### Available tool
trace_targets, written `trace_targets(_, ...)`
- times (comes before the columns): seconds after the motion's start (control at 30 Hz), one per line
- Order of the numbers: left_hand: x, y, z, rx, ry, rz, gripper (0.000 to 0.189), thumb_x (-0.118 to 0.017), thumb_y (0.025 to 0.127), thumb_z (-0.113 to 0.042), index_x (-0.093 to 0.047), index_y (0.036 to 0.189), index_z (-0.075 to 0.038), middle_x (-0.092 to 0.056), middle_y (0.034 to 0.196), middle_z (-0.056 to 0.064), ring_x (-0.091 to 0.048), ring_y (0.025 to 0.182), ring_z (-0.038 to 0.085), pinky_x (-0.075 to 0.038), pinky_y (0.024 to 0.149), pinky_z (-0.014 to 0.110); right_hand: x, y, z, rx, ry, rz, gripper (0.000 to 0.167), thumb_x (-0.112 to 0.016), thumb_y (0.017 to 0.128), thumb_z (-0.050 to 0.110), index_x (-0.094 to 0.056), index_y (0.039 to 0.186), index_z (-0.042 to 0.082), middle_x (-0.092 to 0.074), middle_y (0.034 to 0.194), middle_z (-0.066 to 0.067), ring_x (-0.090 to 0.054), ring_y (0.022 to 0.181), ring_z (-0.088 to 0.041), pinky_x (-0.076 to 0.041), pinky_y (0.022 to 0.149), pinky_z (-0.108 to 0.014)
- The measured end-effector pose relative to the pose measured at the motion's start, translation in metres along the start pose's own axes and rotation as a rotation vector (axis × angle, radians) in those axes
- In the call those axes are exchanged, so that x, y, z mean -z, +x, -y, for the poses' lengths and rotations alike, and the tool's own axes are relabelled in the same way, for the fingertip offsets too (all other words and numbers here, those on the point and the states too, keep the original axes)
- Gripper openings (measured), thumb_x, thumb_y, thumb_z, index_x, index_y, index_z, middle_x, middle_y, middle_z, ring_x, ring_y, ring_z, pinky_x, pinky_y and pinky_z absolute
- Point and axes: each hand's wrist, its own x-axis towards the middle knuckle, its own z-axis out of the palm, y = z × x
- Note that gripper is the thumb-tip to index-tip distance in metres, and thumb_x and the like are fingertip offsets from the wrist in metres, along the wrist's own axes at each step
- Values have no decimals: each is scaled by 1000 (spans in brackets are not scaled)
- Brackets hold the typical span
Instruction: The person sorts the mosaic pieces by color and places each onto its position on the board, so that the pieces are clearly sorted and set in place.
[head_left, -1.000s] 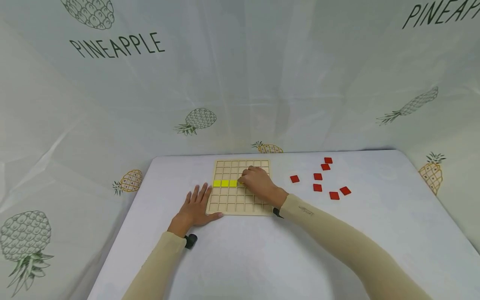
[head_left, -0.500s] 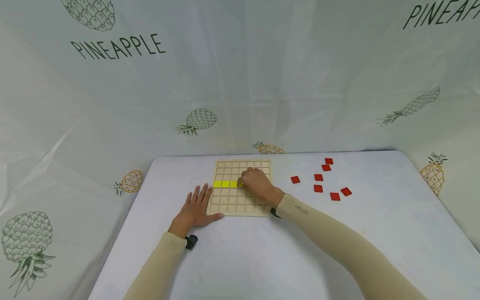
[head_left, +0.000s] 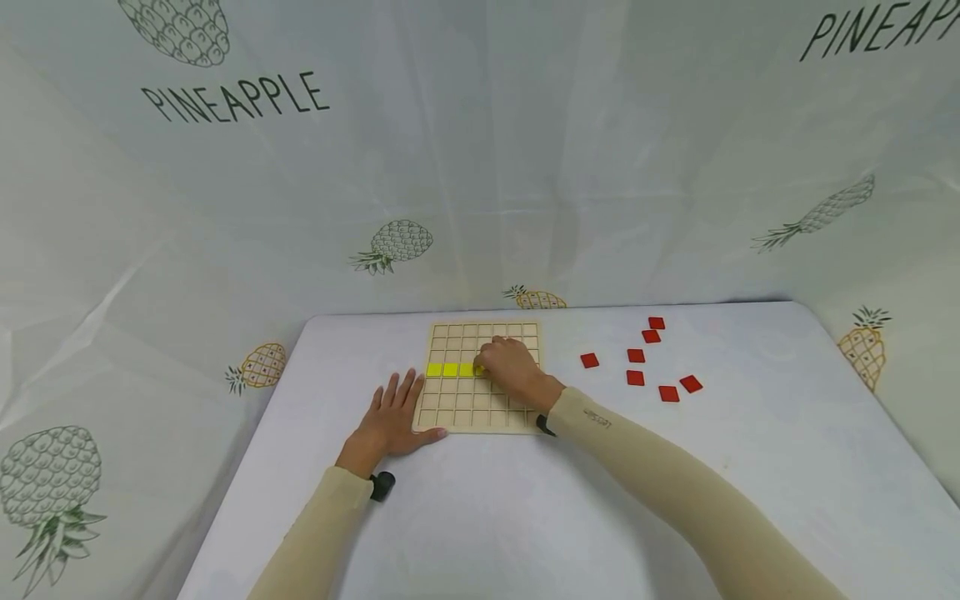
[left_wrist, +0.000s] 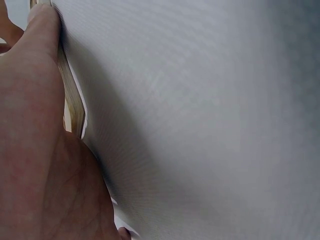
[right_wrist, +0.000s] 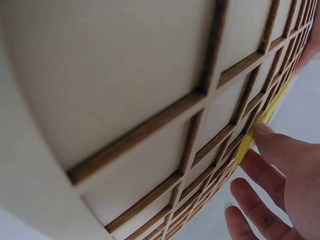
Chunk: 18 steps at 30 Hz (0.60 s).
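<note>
In the head view, one gridded board [head_left: 480,402] lies flat on a white worktop [head_left: 450,525]. Three yellow tiles [head_left: 450,369] sit side by side in one row of its cells, starting from the left side. Seven red tiles [head_left: 635,377] lie scattered on the worktop to the right of the board, all apart from it. Two hands are at work: the left hand [head_left: 392,421] lies with fingers spread at the board's left edge, its thumb at the near left corner, holding no tile; the right hand [head_left: 516,367] is over the board, fingers bent down at the end of the yellow row. Each wrist carries one black device [head_left: 382,486], and two beige sleeves [head_left: 311,533] cover the arms.

In the left wrist view, the left thumb reaches along the board's edge, touching it.

In the right wrist view, the right hand's grip is clamped on one more yellow tile [right_wrist: 244,149], pinched between thumb and forefinger at the board's surface; two other fingers show, bent and clear of it.
</note>
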Motion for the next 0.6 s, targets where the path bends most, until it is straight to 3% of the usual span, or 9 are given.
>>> trace_targets(0.2,-1,0,0,-2,-1,-4,113,-61,95,-71,-11,169,-3,-5,177,20,-3,163,46,-10,129,64,-2,-6,2,2,-92,18,15,-76,97,7,-85,103,16,-81,98,0,-71,89,-20,-61,83,-38)
trace_targets(0.3,0,-1,0,-1,-4,-2,113,-61,94,-70,-11,169,-2,-6,177,20,-3,162,46,-9,129,64,-5,-12,2,11,-132,34,14,-75,98,9,-84,106,17,-81,106,-1,-73,90,-21,-63,80,-38)
trace_targets(0.47,1,-2,-1,0,0,0,113,-62,94,-70,-11,169,-2,-5,177,20,-3,162,46,-9,129,64,-4,-20,1,4,-82,93,24,-68,103,9,-79,122,19,-72,138,-2,-72,115,-25,-62,92,-42)
trace_targets(0.6,0,-2,0,-7,-3,-15,113,-63,94,-69,-12,169,-2,-6,177,21,-3,162,46,-9,129,64,-2,-25,0,23,-49,135,31,-66,104,5,-73,132,15,-65,148,-5,-63,133,-29,-57,104,-45)
